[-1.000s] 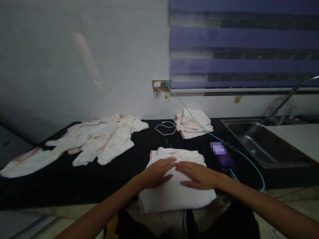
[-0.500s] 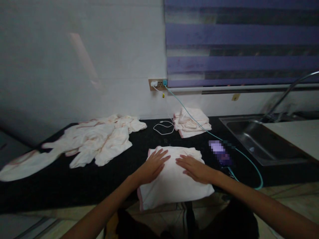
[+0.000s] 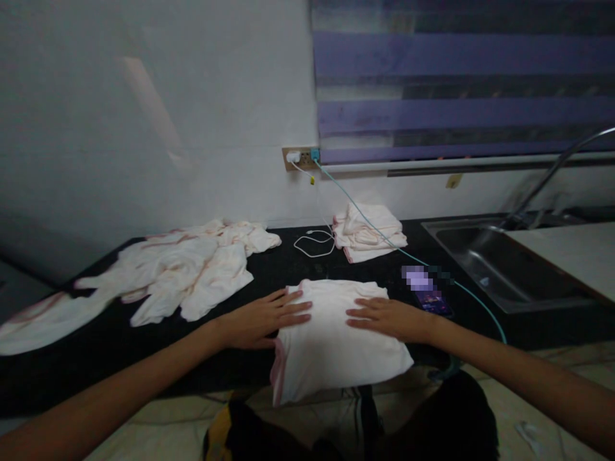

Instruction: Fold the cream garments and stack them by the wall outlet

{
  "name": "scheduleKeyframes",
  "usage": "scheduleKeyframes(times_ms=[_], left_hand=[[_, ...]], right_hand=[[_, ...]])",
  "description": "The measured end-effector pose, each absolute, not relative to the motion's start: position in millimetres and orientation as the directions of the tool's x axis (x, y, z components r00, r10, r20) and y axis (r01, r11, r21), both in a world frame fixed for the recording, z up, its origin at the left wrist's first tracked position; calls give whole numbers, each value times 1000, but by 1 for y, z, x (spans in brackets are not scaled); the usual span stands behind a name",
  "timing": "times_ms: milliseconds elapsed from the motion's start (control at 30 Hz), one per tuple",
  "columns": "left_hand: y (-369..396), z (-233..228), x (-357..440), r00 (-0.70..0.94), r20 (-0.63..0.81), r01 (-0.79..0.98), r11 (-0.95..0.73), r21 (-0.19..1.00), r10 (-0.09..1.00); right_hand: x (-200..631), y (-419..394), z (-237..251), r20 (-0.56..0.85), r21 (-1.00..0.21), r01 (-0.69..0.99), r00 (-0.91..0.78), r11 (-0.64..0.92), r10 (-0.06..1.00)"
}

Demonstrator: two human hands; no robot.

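A white folded cloth with pink edging (image 3: 341, 352) lies in front of me, its near end hanging over the counter's front edge. My left hand (image 3: 266, 319) rests on the cloth's left side, fingers stretched out flat and thumb lower down at its edge. On the right side lies my right hand (image 3: 389, 318), palm down with its fingers extended. Neither hand grasps anything. Behind the cloth, against the wall, sits a stack of folded white cloths (image 3: 368, 227) with pink edges.
A loose heap of white cloths (image 3: 177, 269) spreads over the left of the black counter (image 3: 230, 368). A phone (image 3: 430, 298) lies to the right, near a teal cable (image 3: 473, 298). A white cable (image 3: 312, 255) curls behind. Farther right is a metal sink (image 3: 509, 269).
My hands have moved apart: the left has slid left toward the cloth's edge, the right slightly right. The cloth stays nearly in place. The view has shifted a little.
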State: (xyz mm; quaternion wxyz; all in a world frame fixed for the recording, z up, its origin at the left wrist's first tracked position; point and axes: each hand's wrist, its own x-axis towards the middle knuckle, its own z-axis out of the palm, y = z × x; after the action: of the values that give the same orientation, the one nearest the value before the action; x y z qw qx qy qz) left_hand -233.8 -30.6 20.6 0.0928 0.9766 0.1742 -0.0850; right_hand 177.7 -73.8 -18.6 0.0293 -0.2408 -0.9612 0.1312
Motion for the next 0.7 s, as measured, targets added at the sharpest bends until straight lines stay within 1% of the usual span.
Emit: scheduleKeyframes(times_ms=[67, 133, 200, 267, 333, 433, 500, 533, 567, 633, 700], left_hand=[[-25, 22, -215, 930, -254, 315, -932, 180, 266], [-22, 19, -204, 929, -299, 284, -937, 205, 216], [-21, 13, -201, 934, -300, 266, -939, 217, 195], [-19, 6, -202, 946, -260, 253, -941, 223, 193], [-18, -2, -203, 954, -199, 265, -939, 220, 223], [-17, -14, -197, 944, -106, 329, -924, 196, 313], [-19, -22, -190, 930, -42, 366, -910, 197, 365], [-20, -26, -186, 923, -2, 375, -901, 216, 384], [-22, -30, -183, 915, 48, 377, -892, 250, 400], [-28, -38, -178, 881, 161, 368, -859, 356, 445], [-37, -44, -174, 805, 252, 373, -788, 490, 538]], right_hand=[[175, -71, -14, -23, -243, 444, -891, 862, 453], [180, -70, -10, -27, -210, 456, -887, 865, 461], [190, -71, -5, -32, -195, 478, -876, 856, 482], [201, -73, 0, -46, -214, 498, -864, 840, 501], [206, -73, 2, -36, -282, 491, -864, 824, 502], [199, -72, -7, 40, -408, 443, -865, 798, 501], [190, -72, -21, 87, -448, 445, -841, 775, 533], [186, -73, -28, 106, -457, 459, -822, 762, 560], [181, -74, -35, 124, -465, 474, -801, 748, 585], [175, -79, -45, 160, -488, 488, -765, 724, 624], [171, -86, -50, 189, -531, 470, -746, 706, 639]])
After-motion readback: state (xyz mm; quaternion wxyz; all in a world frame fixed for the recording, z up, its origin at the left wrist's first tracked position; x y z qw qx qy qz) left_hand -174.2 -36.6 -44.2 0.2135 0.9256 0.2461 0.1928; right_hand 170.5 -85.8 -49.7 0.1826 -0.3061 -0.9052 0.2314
